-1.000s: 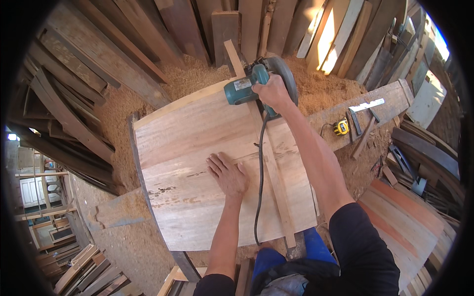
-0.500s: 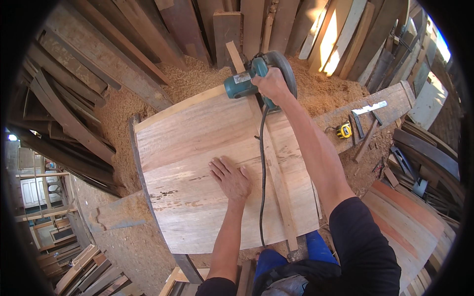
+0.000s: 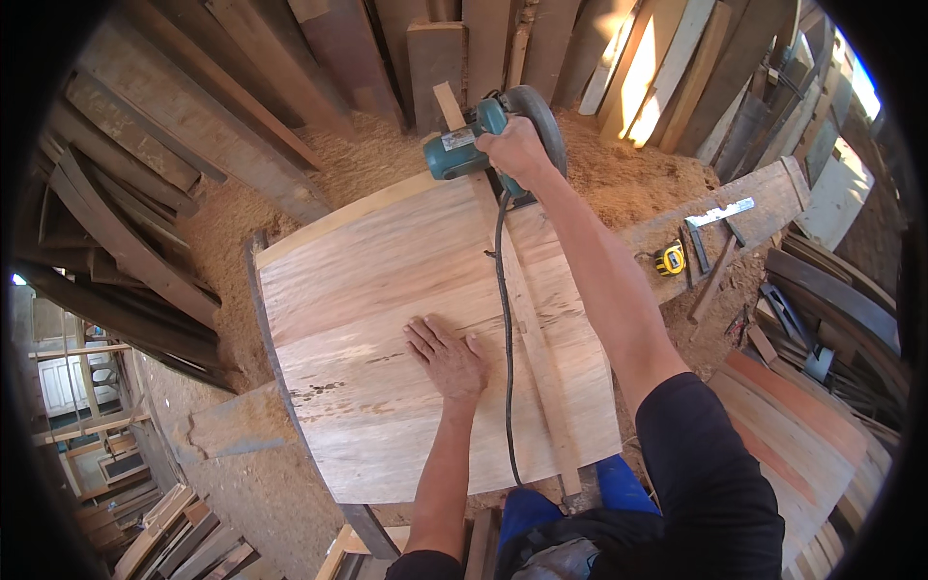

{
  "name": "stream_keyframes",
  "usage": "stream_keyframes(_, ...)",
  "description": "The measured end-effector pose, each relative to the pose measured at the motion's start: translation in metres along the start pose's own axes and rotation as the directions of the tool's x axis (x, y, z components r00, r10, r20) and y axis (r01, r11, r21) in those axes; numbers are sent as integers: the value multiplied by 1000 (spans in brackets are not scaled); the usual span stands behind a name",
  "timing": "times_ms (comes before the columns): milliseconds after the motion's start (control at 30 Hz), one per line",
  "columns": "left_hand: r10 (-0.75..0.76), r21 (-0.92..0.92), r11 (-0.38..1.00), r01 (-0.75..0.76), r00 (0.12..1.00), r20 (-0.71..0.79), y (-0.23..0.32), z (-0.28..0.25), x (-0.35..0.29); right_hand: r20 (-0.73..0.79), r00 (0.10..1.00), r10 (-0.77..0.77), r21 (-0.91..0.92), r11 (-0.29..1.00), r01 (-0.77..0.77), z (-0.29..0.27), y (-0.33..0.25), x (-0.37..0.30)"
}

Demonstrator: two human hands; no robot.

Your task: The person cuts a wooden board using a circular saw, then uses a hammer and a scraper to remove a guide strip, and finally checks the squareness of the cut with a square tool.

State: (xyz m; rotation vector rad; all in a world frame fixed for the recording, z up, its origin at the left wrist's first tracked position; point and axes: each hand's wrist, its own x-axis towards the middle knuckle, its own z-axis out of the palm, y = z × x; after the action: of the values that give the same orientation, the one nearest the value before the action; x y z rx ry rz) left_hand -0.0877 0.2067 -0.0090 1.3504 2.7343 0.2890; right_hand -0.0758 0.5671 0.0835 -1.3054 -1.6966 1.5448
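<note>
A wood panel (image 3: pixel 367 261) spans the frame's centre, a wood strip (image 3: pixel 541 377) along its right part. The saw (image 3: pixel 454 157) sits at the panel's upper edge, under the right hand (image 3: pixel 514 153); the left hand (image 3: pixel 450 362) lies mid-panel, left of the cord (image 3: pixel 507 348). Right of centre, a tape measure (image 3: pixel 669 258) lies on a plank (image 3: pixel 770 190).

We see a panel (image 3: pixel 387 280) of bare wood, matt and mostly smooth, pitted in patches; the straight strip (image 3: pixel 531 348) on it is plain wood too. The saw (image 3: pixel 453 155) looks like lightly glossy plastic, its guard (image 3: pixel 539 113) dull metal, its cord (image 3: pixel 506 319) matt and rubbery. We notice a square (image 3: pixel 722 213) with a shiny metal blade, rough wooden boards (image 3: pixel 491 58) and a matt cloth sleeve (image 3: pixel 706 464).
</note>
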Motion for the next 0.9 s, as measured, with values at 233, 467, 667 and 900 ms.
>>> stream_keyframes(233,-41,11,999,40,998,57,3,-4,2,-78,994,-71,-124,990,61,1,1,3)
stream_keyframes(467,-35,17,999,35,999,0,0,-2,3,-159,981,-113,-160,983,88,-33,-20,-36)
stream_keyframes(667,-54,3,999,54,998,10,-8,2,3,-91,989,-116,24,993,118,-99,-61,-138)
stream_keyframes(900,-37,41,999,36,999,20,3,3,3,-223,968,-111,-100,991,91,-185,-78,-345)
